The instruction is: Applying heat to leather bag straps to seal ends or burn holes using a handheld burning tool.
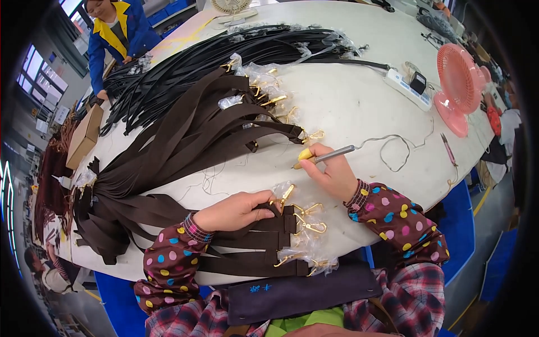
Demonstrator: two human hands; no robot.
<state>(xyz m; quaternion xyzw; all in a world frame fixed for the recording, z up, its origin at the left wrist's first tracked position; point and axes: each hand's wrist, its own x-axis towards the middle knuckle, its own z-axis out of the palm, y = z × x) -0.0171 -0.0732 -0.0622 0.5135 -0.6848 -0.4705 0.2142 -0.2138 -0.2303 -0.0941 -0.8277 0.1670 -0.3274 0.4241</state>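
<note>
My left hand (238,210) presses down on the end of a dark brown strap (264,223), fingers pinched near its gold clasp (285,196) wrapped in clear plastic. My right hand (331,171) grips a slim grey corded tool (328,155) with a yellow tip, pointed left just above that clasp. Several more brown straps with gold clasps (307,224) lie under and beside my left hand. A big fan of brown straps (185,140) spreads across the white table (359,106) toward the left.
Black straps (224,56) are piled at the back. A pink desk fan (457,84) and a white power strip (407,89) stand at the right. A cardboard box (84,135) sits at the left edge. A person in a blue and yellow jacket (115,33) works at the far side.
</note>
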